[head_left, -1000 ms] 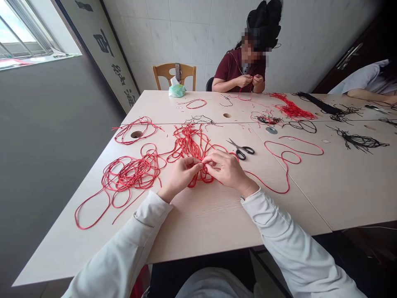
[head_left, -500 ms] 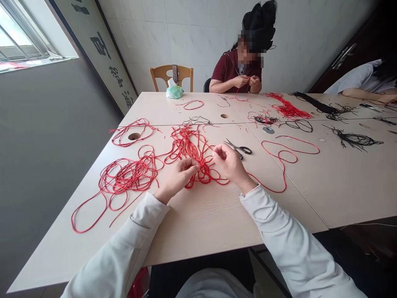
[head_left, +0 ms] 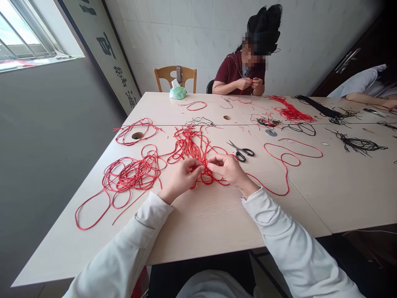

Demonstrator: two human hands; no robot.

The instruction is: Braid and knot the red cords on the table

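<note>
My left hand (head_left: pixel 183 178) pinches red cord at the near part of a bundle of twisted red cords (head_left: pixel 190 140). Close against it, my right hand (head_left: pixel 228 169) has thumb and forefinger pinched on the same red cord. Both sets of fingertips nearly meet, and the exact strand between them is hidden. Loops of the bundle lie on the table just beneath and beyond my hands. To the right of my right hand rest black-handled scissors (head_left: pixel 241 151) with the blades apart.
A loose pile of smooth red cord (head_left: pixel 132 176) lies at left. A long red cord (head_left: pixel 287 165) curves at right. Black cords (head_left: pixel 361 142) lie farther right. Across the table (head_left: pixel 204 223), a person (head_left: pixel 240 74) handles red cord near a tissue pack (head_left: pixel 178 92); another person (head_left: pixel 364 85) sits at right.
My right hand has moved left and down from beside the scissors to meet my left fingertips at the cord. The whole view has shifted slightly.
</note>
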